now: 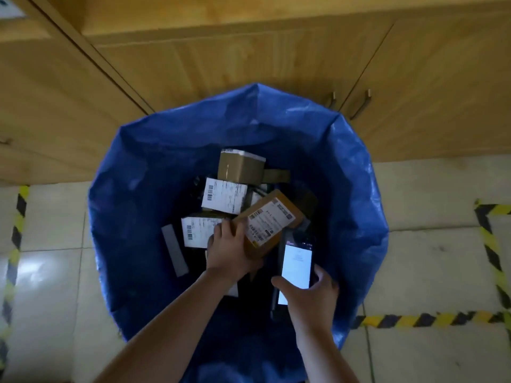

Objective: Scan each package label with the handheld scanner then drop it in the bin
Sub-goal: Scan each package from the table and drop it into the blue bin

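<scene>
Blue bin [356,189] holds labelled cardboard parcels [224,197] at 12 o'clock. Left hand [229,250] grips labelled brown package [269,222] over bin centre. Right hand [309,295] clasps lit handheld scanner [296,268], 4 o'clock of package.

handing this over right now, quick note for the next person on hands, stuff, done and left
Left hand grips a brown box, label up, over the open blue bin.
Right hand holds the scanner, screen lit, beside the box.
Done: several labelled packages already lie in the bin.
Left: cannot tell whether the held box is scanned; scan if not, then drop it in.
</scene>
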